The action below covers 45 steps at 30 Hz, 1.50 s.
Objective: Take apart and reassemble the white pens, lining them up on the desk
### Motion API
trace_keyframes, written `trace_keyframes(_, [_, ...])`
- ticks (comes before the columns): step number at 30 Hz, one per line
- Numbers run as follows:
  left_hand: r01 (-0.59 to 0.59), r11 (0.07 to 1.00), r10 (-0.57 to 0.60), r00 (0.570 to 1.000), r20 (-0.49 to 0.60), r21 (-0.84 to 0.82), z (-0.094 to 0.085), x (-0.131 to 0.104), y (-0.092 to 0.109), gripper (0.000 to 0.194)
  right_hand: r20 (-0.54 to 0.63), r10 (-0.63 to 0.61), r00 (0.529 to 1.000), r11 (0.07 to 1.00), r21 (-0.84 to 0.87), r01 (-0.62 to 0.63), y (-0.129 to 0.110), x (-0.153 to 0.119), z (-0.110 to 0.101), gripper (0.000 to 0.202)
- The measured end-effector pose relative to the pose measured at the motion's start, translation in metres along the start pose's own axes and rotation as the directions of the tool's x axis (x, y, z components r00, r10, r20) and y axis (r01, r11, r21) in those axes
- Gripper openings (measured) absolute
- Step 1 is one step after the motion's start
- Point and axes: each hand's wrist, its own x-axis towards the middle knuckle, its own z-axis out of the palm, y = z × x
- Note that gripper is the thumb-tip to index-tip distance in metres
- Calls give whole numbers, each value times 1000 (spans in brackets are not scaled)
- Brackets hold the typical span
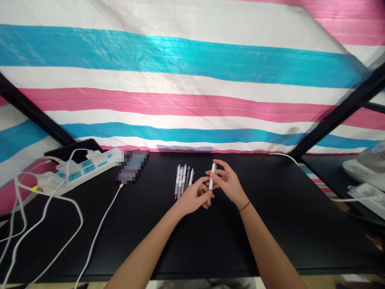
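A white pen (211, 181) with a grey lower part is held between both hands over the middle of the black table. Its tip points down toward me and its clicker end points away. My left hand (194, 196) is closed around the lower part, with the thumb across it. Higher up, the fingers and thumb of my right hand (228, 182) pinch the white barrel; a thin red cord circles that wrist. Just beyond my left hand lie several white and grey pens (181, 180) side by side, the rightmost partly hidden by that hand.
On the left stands a white power strip (87, 168) with plugs and tangled white cables (81, 224). A phone (132, 166), blurred out, lies beside it on the black table (288, 224). Striped sheeting (192, 104) hangs behind. Another power strip (368, 196) sits far right.
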Motion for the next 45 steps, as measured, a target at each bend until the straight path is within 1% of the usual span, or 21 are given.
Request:
trace_keyframes(4, [-16, 1000, 16, 1000, 0, 16, 1, -1, 1, 49, 3, -27, 1000, 1000, 7, 27, -2, -1, 1, 52])
trace_keyframes(8, [-8, 1000, 8, 1000, -3, 0, 2, -2, 2, 51, 1, -21, 1000, 1000, 6, 21, -3, -1, 1, 56])
trace_keyframes(12, [1, 1000, -1, 1000, 3, 3, 3, -2, 3, 51, 3, -32, 999, 999, -7, 32, -4, -1, 1, 49])
trace_keyframes(16, [0, 1000, 0, 1000, 15, 5, 2, -2, 2, 50, 15, -24, 1000, 1000, -11, 25, -3, -2, 1, 52])
trace_keyframes(19, [4, 1000, -4, 1000, 26, 10, 2, -2, 0, 50, 21, -32, 999, 999, -12, 33, -3, -1, 1, 47])
trace_keyframes(24, [5, 1000, -6, 999, 37, 26, 3, -2, -1, 47, 9, -31, 999, 999, -25, 31, 0, 0, 0, 53])
trace_keyframes(28, [9, 999, -11, 999, 52, 41, 3, -2, 0, 46, 9, -50, 999, 998, -41, 50, 1, 0, 1, 46])
trace_keyframes(31, [3, 999, -5, 999, 51, 40, 3, -2, 1, 46, 13, -36, 999, 999, -35, 37, 0, 0, 1, 49])
trace_keyframes(34, [9, 998, -12, 998, 56, 56, 2, -2, 0, 46, 32, -33, 999, 999, -36, 34, 0, 0, 1, 46])
trace_keyframes(39, [10, 998, -13, 999, 51, 59, 2, -2, 0, 46, 23, -33, 999, 999, -38, 34, 0, 0, 1, 50])
trace_keyframes(42, [6, 998, -9, 999, 48, 62, 3, -2, -1, 47, 26, -37, 999, 998, -44, 38, -1, -1, 1, 46])
trace_keyframes(45, [4, 998, -7, 999, 48, 60, 2, -1, -1, 48, 14, -30, 999, 999, -45, 31, -1, -1, 1, 50])
